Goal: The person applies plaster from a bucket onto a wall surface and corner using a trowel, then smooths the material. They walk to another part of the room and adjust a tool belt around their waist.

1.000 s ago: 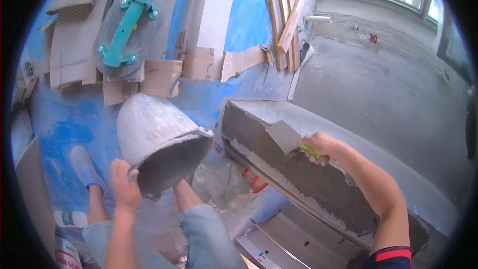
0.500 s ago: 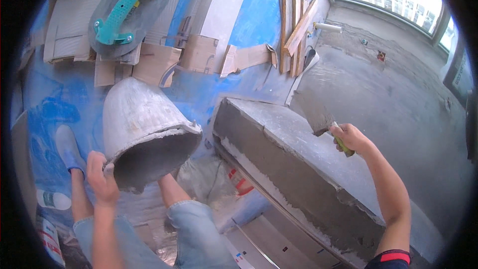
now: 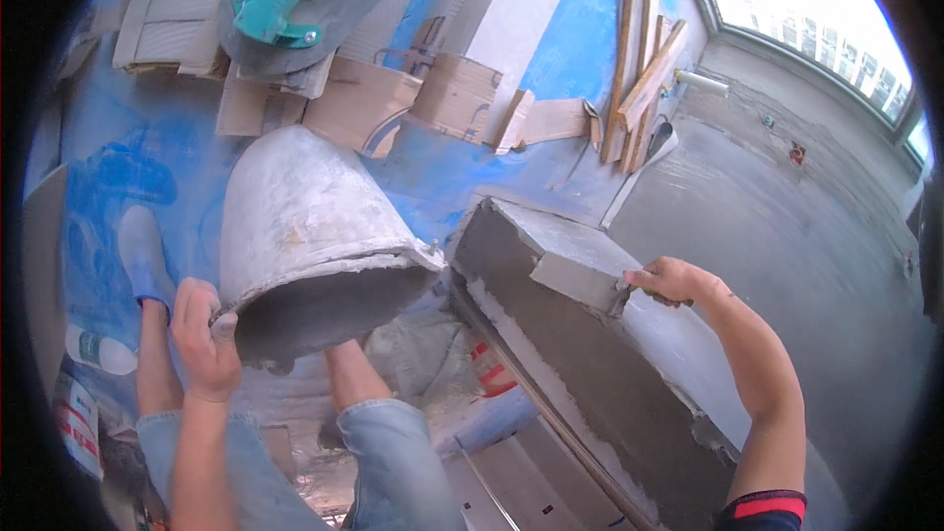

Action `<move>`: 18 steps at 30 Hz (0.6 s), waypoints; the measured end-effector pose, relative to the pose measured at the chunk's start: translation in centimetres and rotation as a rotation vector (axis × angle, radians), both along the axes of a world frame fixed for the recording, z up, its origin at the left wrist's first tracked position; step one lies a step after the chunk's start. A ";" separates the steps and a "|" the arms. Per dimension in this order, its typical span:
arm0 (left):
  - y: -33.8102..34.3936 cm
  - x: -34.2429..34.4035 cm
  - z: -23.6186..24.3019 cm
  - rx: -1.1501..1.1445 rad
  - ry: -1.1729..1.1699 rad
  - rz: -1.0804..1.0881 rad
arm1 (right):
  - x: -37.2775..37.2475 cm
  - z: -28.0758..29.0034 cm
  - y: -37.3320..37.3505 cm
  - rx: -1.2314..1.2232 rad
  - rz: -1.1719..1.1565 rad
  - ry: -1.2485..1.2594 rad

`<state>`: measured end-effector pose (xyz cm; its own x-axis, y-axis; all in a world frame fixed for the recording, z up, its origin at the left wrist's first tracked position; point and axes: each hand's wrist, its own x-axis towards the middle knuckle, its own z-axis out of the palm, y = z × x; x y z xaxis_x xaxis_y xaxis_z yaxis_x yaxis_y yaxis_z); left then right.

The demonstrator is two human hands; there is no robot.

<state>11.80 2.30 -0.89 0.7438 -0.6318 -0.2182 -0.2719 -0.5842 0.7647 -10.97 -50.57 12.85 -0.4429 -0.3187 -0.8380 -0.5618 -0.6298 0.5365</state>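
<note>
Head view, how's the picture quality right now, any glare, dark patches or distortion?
In the head view, the window at upper right is washed out to white; in the head view, the inside of the tilted bucket falls into dark shadow; and the head view's fisheye image is rounded, with black corners.

A window (image 3: 806,25) stood in the upper right of the frame, its glass washed nearly white by daylight, and below it a bare grey wall (image 3: 777,226) ran down the right side, with a white pipe (image 3: 705,85) jutting out and a small reddish fitting (image 3: 796,153) set in. Scuffed blue floor (image 3: 113,172) spread across the left and centre, bearing cardboard (image 3: 364,98) at upper left, a pale board (image 3: 526,10) at top centre and crossed wood strips (image 3: 653,76) near the wall.
</note>
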 end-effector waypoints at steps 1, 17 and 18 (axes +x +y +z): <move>0.0 0.0 0.0 -0.001 -0.011 0.002 | -0.5 -1.0 -0.6 -0.004 0.021 -0.036; 0.3 -0.4 0.0 0.044 -0.003 -0.008 | -0.6 -11.4 -0.4 -0.076 -0.117 -0.097; 0.3 -0.3 -0.1 0.048 -0.004 -0.013 | -0.7 -12.1 0.2 -0.064 -0.143 -0.103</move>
<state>11.52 2.60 -1.02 0.7368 -0.6300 -0.2455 -0.2825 -0.6166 0.7349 -11.64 -50.41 0.73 -0.4002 -0.3126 -0.8615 -0.6974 -0.5060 0.5076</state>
